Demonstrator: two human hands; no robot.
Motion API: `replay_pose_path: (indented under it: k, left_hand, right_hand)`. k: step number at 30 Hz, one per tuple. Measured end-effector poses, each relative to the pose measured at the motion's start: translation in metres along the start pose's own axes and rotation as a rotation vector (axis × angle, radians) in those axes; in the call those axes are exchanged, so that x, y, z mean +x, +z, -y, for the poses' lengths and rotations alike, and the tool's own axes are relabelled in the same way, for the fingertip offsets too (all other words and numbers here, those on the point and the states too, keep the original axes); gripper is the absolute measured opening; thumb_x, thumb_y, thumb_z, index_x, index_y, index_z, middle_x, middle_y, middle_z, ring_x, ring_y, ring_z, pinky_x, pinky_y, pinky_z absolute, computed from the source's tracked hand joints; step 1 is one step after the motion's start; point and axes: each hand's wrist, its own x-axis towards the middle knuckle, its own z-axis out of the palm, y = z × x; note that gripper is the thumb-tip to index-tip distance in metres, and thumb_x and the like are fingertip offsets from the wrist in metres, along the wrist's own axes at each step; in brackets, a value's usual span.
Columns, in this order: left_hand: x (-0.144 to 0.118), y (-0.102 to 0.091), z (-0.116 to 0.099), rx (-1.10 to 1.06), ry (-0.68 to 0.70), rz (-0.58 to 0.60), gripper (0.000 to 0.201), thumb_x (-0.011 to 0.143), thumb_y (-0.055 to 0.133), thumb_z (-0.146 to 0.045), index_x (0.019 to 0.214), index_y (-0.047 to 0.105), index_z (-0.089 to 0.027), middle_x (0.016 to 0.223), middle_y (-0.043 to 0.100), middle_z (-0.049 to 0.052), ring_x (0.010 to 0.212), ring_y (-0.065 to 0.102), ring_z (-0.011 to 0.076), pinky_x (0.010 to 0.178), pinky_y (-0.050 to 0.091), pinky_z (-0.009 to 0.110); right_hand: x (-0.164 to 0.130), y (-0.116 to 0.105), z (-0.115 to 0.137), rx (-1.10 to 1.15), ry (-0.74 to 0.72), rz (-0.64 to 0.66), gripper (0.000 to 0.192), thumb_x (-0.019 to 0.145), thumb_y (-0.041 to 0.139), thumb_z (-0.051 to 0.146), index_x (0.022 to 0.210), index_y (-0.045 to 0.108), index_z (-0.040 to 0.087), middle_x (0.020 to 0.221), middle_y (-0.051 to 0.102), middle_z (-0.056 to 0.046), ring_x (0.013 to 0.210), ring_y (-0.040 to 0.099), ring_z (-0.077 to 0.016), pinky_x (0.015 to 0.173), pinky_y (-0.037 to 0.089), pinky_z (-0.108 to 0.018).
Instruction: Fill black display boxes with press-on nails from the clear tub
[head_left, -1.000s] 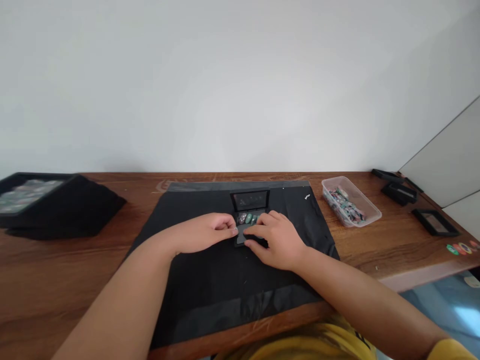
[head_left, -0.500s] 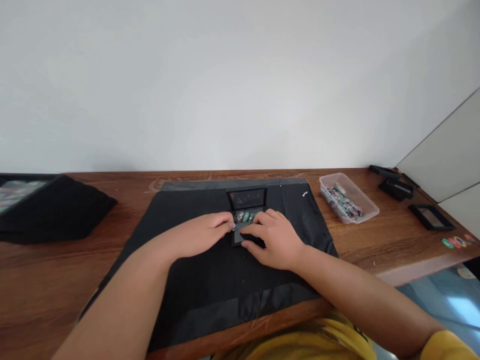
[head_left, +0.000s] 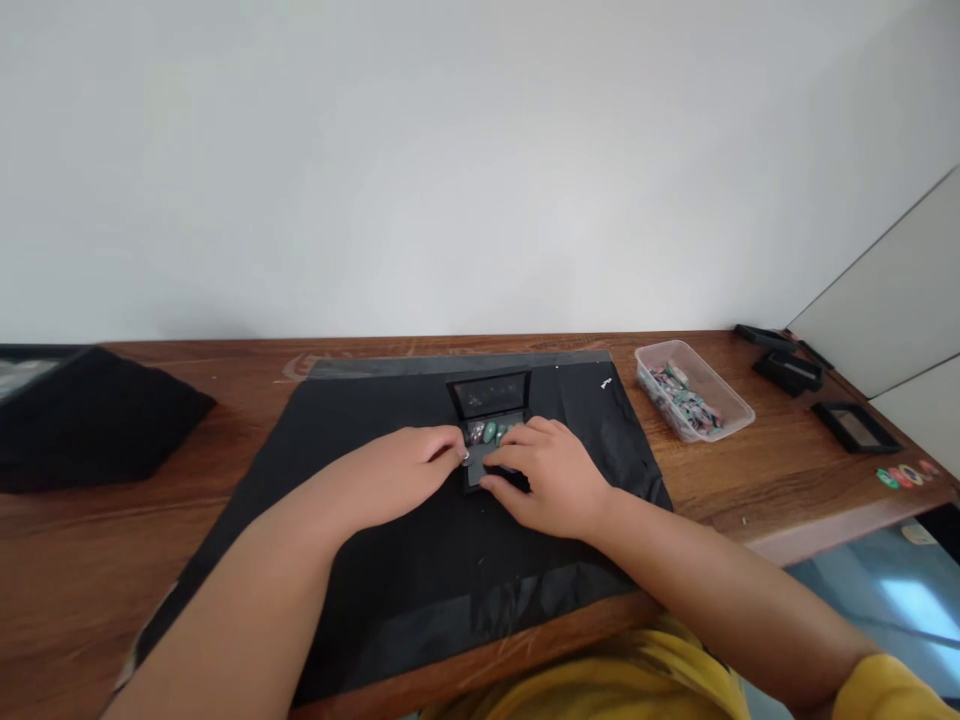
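A small black box (head_left: pixel 474 480) with a raised clear-windowed lid (head_left: pixel 491 395) stands on a black mat (head_left: pixel 420 590). Green and brownish polished stones (head_left: pixel 490 432) lie in a row along its back, and a grey liner fills the front. At the box's left side, my left hand (head_left: pixel 420 465) is closed in a pinch on a tiny whitish thing that I cannot make out. My right hand (head_left: pixel 555 480) grips the box from the right, its thumb at the front edge and its fingers over the interior. They hide the right part of the box.
A clear plastic tub (head_left: pixel 720 390) with many small wrapped pieces stands to the right on the wooden table (head_left: pixel 705 490). Black framed boxes (head_left: pixel 855 428) lie farther right, near round stickers (head_left: pixel 907 476). A large black cloth-covered object (head_left: pixel 97 420) is at the left.
The view has shifted slightly. Both hands stay at the box, with the left fingers a touch lower on its left edge and the right hand nearly still.
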Motion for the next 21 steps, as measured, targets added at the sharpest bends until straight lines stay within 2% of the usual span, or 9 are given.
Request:
replay_pose_path:
  k: [5,9,12,15,18,21]
  left_hand:
    - [0.0,0.005,-0.003,0.061,-0.06,-0.009,0.037,0.098,0.053,-0.058,0.079,0.065,-0.029,0.076,0.076,0.004,0.07,0.069,0.0275,0.064,0.044,0.038]
    - [-0.001,0.006,-0.006,0.078,-0.074,-0.028,0.041,0.099,0.054,-0.062,0.078,0.064,-0.028,0.077,0.075,0.005,0.07,0.069,0.0268,0.064,0.043,0.038]
    - [-0.002,0.008,-0.008,0.141,-0.08,-0.113,0.041,0.094,0.06,-0.068,0.082,0.063,-0.029,0.077,0.073,0.004,0.07,0.067,0.0267,0.063,0.04,0.038]
    - [-0.004,0.011,-0.011,0.207,-0.085,-0.191,0.037,0.085,0.069,-0.065,0.092,0.066,-0.029,0.08,0.071,0.003,0.073,0.067,0.0276,0.064,0.037,0.037]
    - [-0.006,0.011,-0.015,0.207,-0.093,-0.199,0.033,0.084,0.07,-0.061,0.096,0.07,-0.03,0.084,0.071,0.003,0.075,0.067,0.0276,0.064,0.035,0.037]
    - [-0.007,0.01,-0.018,0.192,-0.093,-0.185,0.029,0.085,0.069,-0.058,0.091,0.072,-0.03,0.084,0.071,0.003,0.074,0.067,0.0274,0.063,0.034,0.037]
  right_hand:
    - [-0.002,0.003,-0.002,0.0,-0.027,-0.01,0.028,0.113,0.072,0.04,0.123,0.084,0.017,0.117,0.085,-0.011,0.107,0.069,-0.0267,0.096,0.049,-0.041]
    - [-0.004,0.002,-0.003,0.007,-0.027,-0.02,0.03,0.113,0.072,0.041,0.125,0.083,0.016,0.12,0.086,-0.012,0.109,0.07,-0.028,0.097,0.051,-0.042]
    - [-0.006,0.0,-0.003,0.023,-0.022,-0.031,0.03,0.112,0.072,0.042,0.126,0.082,0.017,0.119,0.086,-0.012,0.109,0.071,-0.0285,0.098,0.051,-0.043]
    - [-0.007,-0.002,-0.003,0.037,-0.012,-0.053,0.036,0.112,0.072,0.043,0.135,0.079,0.016,0.121,0.086,-0.014,0.111,0.072,-0.0294,0.099,0.052,-0.044]
    - [-0.008,-0.005,-0.002,0.033,0.003,-0.063,0.04,0.112,0.071,0.043,0.139,0.078,0.015,0.119,0.085,-0.015,0.111,0.072,-0.03,0.099,0.052,-0.044]
    - [-0.008,-0.006,0.0,0.021,0.017,-0.052,0.039,0.111,0.072,0.043,0.137,0.079,0.015,0.115,0.084,-0.014,0.11,0.071,-0.0301,0.098,0.052,-0.044]
